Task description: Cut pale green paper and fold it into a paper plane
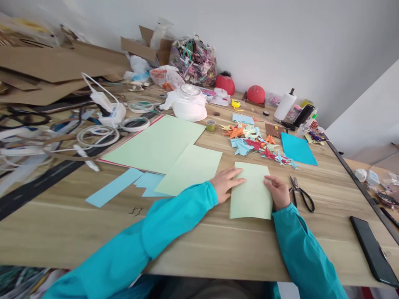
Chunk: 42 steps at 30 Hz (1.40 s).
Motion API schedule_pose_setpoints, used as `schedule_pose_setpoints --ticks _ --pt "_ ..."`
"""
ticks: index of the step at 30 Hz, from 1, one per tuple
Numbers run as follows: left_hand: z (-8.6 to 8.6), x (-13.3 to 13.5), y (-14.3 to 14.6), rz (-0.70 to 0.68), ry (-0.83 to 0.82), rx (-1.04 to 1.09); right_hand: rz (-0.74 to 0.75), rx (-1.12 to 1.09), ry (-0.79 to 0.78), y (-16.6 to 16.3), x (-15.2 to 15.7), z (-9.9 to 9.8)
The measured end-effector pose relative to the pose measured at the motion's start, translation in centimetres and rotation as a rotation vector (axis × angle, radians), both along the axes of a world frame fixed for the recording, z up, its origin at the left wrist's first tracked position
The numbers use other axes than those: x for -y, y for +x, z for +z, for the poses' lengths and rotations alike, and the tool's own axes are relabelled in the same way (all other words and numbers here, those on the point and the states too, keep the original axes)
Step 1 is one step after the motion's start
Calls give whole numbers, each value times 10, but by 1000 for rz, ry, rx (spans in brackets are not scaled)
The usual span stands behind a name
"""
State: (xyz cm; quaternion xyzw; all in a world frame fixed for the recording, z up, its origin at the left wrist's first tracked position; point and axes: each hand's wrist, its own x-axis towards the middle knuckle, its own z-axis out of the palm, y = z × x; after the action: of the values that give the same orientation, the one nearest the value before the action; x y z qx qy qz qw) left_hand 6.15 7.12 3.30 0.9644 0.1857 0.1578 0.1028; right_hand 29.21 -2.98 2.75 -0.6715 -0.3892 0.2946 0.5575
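A pale green sheet of paper (251,195) lies in front of me, folded or curved a little, its near edge bowed. My left hand (225,183) rests on its left edge with the fingers stretched out and apart. At the right edge, my right hand (278,191) pinches the paper between thumb and fingers. Just right of that hand lie black-handled scissors (301,194). Left of my left hand is another pale green sheet (193,168), partly over a larger green stack (158,143). Light blue paper strips (115,187) lie beside them.
Folded paper figures (246,139) in several colours are heaped beyond the sheet, near a bright blue paper (299,148). A phone (372,247) lies at the right. Cables, a power strip (112,113) and cardboard (62,66) crowd the left. A green tape roll (210,125) stands mid-table.
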Motion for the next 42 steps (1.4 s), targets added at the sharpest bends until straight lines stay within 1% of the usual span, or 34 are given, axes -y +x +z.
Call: schedule_pose_setpoints --ticks 3,5,8,11,12,13,14,16,18,19,21,22,24,27,29,31,34,37,38,40,41,42 --pt "-19 -1 5 -97 -26 215 7 -202 -33 -1 0 0" --pt "-29 -2 4 -138 -34 310 8 -231 -43 -1 0 0" --pt "-40 -3 2 -173 -44 362 2 -199 -45 3 0 -1" --pt "-44 -6 -1 -155 -74 385 -26 -89 -5 12 -1 -4" --pt "-44 -7 -2 -139 -84 392 -52 34 48 16 -1 -5" --pt "-44 -8 -3 -124 -94 396 -40 203 108 19 -1 -5" --pt "-42 -10 -3 -111 -104 396 20 353 153 23 -1 -6" --pt "-39 -11 -5 -85 -122 382 146 426 170 27 0 -6" --pt "-35 -11 -5 -54 -133 343 424 574 170 28 0 -7" --pt "-33 -11 -6 -38 -137 317 521 655 165 27 1 -7" --pt "-30 -7 -6 -17 -147 274 579 799 126 24 4 -7" --pt "-29 -5 -6 -9 -152 267 579 841 103 22 5 -6" --pt "-28 0 -6 15 -159 283 518 860 84 19 7 -5" --pt "-27 8 -4 85 -154 341 438 826 81 14 9 -1" --pt "-26 14 -3 136 -142 407 406 786 83 11 10 0" --pt "-26 20 -2 182 -135 484 341 741 81 7 11 1" --pt "-26 31 1 285 -179 585 213 706 47 1 15 2" --pt "-23 41 2 438 -213 638 190 707 52 -3 19 3" --pt "-20 44 2 476 -273 614 188 702 35 -5 20 3" --pt "-15 48 2 488 -440 600 161 696 -16 -7 21 4" --pt "-12 50 1 502 -504 592 145 699 -35 -8 21 4" --pt "-9 52 0 515 -533 582 133 704 -49 -9 20 5"
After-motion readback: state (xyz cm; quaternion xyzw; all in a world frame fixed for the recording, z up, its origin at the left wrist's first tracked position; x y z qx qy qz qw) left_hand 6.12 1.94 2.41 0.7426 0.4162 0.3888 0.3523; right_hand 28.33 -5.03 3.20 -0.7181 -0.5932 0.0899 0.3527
